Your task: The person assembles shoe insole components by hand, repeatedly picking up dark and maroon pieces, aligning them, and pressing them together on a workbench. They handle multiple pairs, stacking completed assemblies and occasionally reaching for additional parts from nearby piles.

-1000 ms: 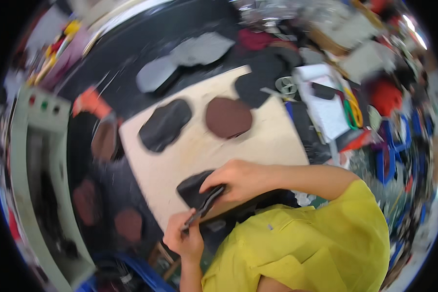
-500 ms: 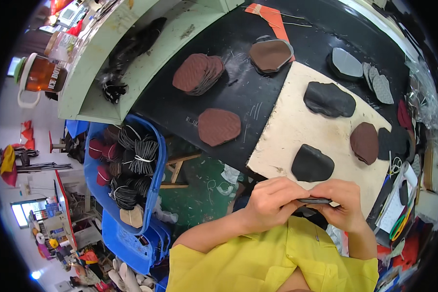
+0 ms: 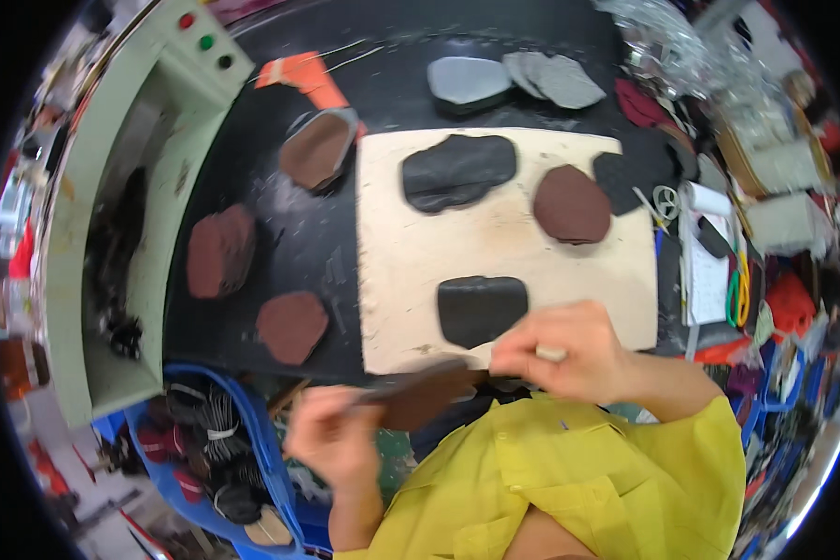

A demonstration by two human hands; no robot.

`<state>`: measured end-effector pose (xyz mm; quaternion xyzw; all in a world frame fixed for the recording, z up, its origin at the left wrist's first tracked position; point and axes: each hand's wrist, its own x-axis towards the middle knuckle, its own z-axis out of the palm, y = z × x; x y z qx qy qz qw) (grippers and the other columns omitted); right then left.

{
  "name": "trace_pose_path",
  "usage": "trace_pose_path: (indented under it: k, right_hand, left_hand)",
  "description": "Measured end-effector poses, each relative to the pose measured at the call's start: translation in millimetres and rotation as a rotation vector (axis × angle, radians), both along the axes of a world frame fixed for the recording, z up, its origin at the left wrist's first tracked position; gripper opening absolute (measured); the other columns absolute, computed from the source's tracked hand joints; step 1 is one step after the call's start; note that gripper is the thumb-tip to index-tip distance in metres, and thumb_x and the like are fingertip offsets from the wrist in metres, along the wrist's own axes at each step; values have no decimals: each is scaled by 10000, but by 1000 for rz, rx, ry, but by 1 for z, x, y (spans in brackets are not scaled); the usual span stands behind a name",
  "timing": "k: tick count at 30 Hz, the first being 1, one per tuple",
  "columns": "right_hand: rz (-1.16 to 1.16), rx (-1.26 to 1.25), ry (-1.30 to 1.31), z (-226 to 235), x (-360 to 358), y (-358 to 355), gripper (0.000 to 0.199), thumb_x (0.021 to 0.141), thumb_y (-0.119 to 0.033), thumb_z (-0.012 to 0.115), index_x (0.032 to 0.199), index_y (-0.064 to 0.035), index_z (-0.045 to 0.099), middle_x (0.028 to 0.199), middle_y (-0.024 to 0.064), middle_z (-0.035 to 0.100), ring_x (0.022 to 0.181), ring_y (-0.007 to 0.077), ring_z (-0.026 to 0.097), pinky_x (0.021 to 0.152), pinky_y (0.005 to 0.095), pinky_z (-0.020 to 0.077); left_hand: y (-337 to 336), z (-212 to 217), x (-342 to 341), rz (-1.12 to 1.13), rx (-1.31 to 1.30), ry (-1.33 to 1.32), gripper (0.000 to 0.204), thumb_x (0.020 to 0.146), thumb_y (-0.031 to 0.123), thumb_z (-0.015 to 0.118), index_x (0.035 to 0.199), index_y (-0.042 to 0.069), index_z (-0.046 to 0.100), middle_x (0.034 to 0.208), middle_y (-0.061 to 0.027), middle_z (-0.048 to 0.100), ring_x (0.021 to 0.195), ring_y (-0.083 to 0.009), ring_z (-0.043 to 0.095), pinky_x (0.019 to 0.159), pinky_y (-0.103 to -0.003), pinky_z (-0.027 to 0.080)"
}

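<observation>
My left hand [image 3: 338,431] grips the left end of a flat dark piece with a brown face [image 3: 427,394], held tilted over the table's near edge and smeared by motion. Just right of it, my right hand [image 3: 569,353] is closed, fingertips close to the piece's right end; whether they touch it or pinch something, I cannot make out. Beyond the hands lies a black rounded panel [image 3: 482,311] on a cream board [image 3: 392,271]. Farther back on that board are a stack of black panels [image 3: 459,172] and a stack of maroon panels [image 3: 572,205].
Left on the black table are maroon stacks [image 3: 221,252] [image 3: 292,327] and a brown-topped stack [image 3: 317,149]. Grey pieces [image 3: 555,78] lie at the back. Scissors [image 3: 665,203] and a notepad [image 3: 707,271] lie right. A blue tub [image 3: 266,457] of bundled pieces stands lower left.
The view has swung to the right. My hands, together on one thin dark piece before, have drawn apart; the left now carries a piece off to the left, its brown face showing.
</observation>
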<state>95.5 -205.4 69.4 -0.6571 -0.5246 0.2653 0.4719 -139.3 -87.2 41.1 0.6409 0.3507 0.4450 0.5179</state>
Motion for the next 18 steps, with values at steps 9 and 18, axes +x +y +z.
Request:
trace_pose_path:
  k: [9, 18]
  right_hand:
    - [-475, 11, -879, -52, 98, -10, 301, 804, -189, 753, 1028, -24, 637, 990, 99, 669, 929, 282, 621, 777, 371, 466]
    - [-535, -147, -789, -82, 100, -12, 475, 790, -293, 746, 1125, 9, 596, 1035, 131, 636, 983, 293, 602, 829, 407, 488]
  left_hand:
    - [124, -75, -55, 337, 14, 463, 348, 904, 100, 712, 1215, -13, 602, 1096, -87, 641, 930, -148, 597, 832, -265, 468]
    - [98, -54, 26, 69, 614, 672, 204, 890, 44, 701, 1081, -20, 678, 1016, -133, 649, 880, -244, 643, 727, -324, 521]
